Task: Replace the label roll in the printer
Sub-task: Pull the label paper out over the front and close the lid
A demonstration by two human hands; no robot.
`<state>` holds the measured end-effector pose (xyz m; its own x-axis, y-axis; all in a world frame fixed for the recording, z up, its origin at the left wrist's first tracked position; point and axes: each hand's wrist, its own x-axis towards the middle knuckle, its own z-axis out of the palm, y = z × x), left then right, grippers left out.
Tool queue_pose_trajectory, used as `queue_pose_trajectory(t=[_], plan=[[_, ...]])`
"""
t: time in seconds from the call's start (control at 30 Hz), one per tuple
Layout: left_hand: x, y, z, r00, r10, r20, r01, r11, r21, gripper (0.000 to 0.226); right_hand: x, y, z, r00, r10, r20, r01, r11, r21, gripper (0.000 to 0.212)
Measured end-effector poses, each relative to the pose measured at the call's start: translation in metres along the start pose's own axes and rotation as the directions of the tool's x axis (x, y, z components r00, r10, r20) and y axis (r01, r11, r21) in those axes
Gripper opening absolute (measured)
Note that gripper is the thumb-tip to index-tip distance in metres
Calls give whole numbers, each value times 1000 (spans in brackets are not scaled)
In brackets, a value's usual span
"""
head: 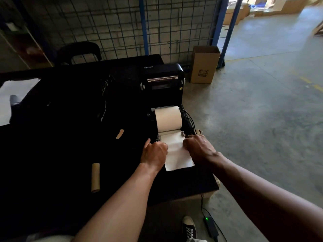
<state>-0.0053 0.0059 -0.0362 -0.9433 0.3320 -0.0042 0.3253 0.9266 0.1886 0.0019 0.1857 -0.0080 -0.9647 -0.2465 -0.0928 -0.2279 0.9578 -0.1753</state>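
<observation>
Label strip [176,151] is pinched at both edges by left hand [154,152] and right hand [197,147]; new roll [168,118] sits just beyond, axis crosswise, in printer [163,81].

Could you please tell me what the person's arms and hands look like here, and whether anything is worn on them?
Both forearms are bare up to the frame edge, with no sleeves in view. The left hand and the right hand wear no gloves, and no watch, ring or wristband is visible. The lighting is dim, so very small details cannot be ruled out.
</observation>
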Motion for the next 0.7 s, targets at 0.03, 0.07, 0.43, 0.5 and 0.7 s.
queue_pose_trajectory(t=[0.03, 0.07, 0.43, 0.5, 0.7], plan=[[1, 2, 0, 1000, -11, -14, 11, 1000, 7, 17, -1, -1, 0, 1000, 16, -7, -16, 1000, -12, 14], [2, 4, -1, 999, -23, -35, 23, 1000, 17, 18, -1, -3, 1, 999, 31, -14, -31, 999, -20, 14], [22, -7, -23, 993, -26, 111, 34, 997, -65, 10, 28, -5, -23, 984, 123, 126, -133, 988, 76, 13], [29, -13, -32, 979, -5, 201, 27, 994, -109, 10, 39, 0, -33, 966, 127, 225, -156, 981, 117, 17], [54, -12, -60, 982, -70, 177, 103, 977, -188, 10, 64, 12, -59, 974, 127, 189, -150, 982, 116, 36]])
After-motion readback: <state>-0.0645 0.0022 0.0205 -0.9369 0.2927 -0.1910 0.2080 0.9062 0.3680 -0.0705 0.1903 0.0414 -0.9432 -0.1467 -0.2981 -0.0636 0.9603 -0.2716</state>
